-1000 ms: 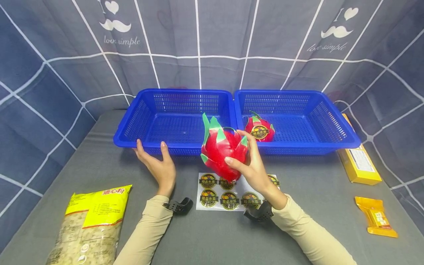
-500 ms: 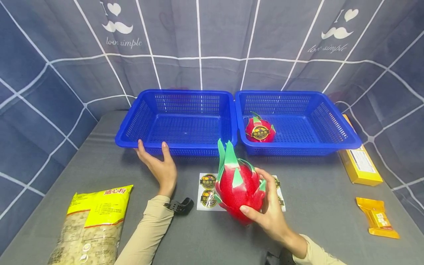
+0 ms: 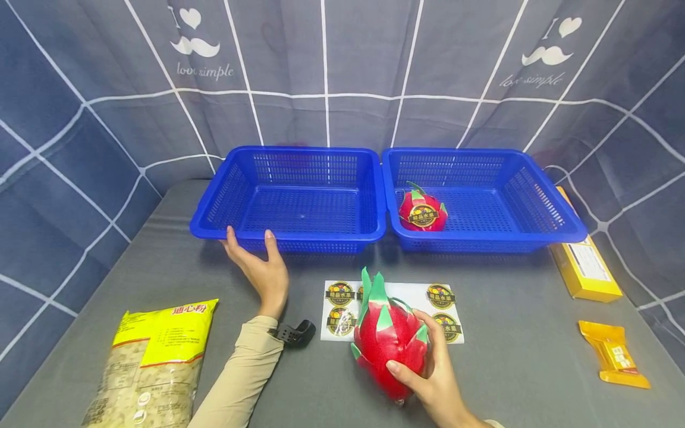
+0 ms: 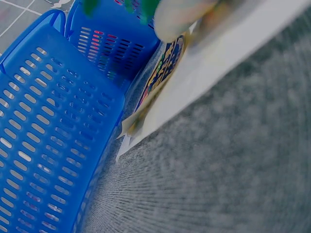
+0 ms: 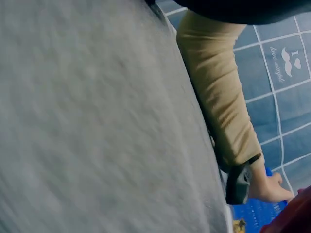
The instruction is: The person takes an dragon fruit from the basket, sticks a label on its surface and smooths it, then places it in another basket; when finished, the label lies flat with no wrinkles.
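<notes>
Right hand (image 3: 430, 374): curled round a dragon fruit (image 3: 389, 345), thumb across its near face, fingers at its right side. Left hand (image 3: 262, 273): well apart from the right, fingers extended, fingertips at the front rim of the left blue basket (image 3: 289, 241). Sticker sheet (image 3: 409, 292), white, partly behind the fruit; round black-and-gold labels, each banner reading 精品水果. Dragon fruit: bright red body, pointed green scales with pale bases, two tall green leaves at the crown; held above the grey table (image 3: 299, 386) and the near part of the sheet, contact with either not discernible. Crown aimed at the baskets and a little left, narrow end toward the person and slightly right; long axis running near to far. Right blue basket (image 3: 481, 239): second dragon fruit (image 3: 414, 203) at its left end, bearing a 精品水果 label. Left of the hands: clear-and-yellow bag (image 3: 160, 356), red lettering 通心粉. Far right: orange packet (image 3: 612, 356); yellow box (image 3: 585, 261), white panel, text too small. Behind: grey checked curtain (image 3: 353, 59), printed "I", heart, moustache, "love simple".
</notes>
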Motion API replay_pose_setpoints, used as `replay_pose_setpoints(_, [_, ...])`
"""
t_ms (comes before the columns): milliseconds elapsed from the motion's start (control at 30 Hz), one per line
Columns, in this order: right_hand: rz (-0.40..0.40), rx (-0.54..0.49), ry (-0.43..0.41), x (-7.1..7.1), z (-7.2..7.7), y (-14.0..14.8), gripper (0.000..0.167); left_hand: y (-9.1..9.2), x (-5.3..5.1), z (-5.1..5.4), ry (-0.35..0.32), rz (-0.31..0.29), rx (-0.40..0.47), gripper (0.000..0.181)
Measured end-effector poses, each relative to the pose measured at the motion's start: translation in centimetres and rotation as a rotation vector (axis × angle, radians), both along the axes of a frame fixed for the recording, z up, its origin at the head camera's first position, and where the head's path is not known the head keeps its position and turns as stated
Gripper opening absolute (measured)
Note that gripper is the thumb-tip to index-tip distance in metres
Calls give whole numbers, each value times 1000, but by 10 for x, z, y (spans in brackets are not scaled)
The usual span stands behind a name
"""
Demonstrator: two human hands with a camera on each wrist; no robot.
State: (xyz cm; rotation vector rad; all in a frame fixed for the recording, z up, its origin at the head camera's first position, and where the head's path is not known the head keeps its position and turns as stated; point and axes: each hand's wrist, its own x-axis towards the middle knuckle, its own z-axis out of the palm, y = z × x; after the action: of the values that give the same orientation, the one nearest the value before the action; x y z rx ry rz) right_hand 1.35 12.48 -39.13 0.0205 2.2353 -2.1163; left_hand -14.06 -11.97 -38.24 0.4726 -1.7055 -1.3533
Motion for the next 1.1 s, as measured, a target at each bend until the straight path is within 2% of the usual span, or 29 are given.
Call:
replay_pose_setpoints(67, [2, -6, -18, 2, -2, -1, 81, -3, -4, -9, -19, 7, -12, 66])
replay_pose_setpoints(133, [3, -5, -49, 4, -3, -2, 82, -5, -6, -12, -36, 6, -17, 67])
replay_pose_setpoints(333, [-26, 42, -95, 8, -1, -7, 83, -5, -5, -13, -43, -1, -16, 68])
replay_pose_setpoints(467, [-57, 75, -81, 10, 3, -10, 83, -5, -6, -14, -39, 3, -22, 67])
replay_pose_setpoints(667, [-49, 238, -27, 12, 7, -11, 82, -6, -6, -15, -28, 18, -35, 67])
replay_pose_setpoints(767, [-39, 326, -44, 13, 11, -10, 86, -6, -6, -15, -24, 21, -41, 66])
replay_pose_setpoints(833, [-24, 384, -86, 13, 15, -9, 87, -6, -6, -15, -11, 20, -39, 66])
replay_pose_setpoints(933, [-7, 455, -126, 12, 19, -8, 90, -1, 0, -3, 8, 5, -15, 65])
replay_pose_setpoints(1033, [-4, 515, -113, 11, 21, -7, 90, -2, 0, -2, -4, -4, -3, 67])
replay_pose_setpoints(1100, [-11, 544, -82, 11, 21, -6, 90, -4, -1, -7, -17, -7, -11, 70])
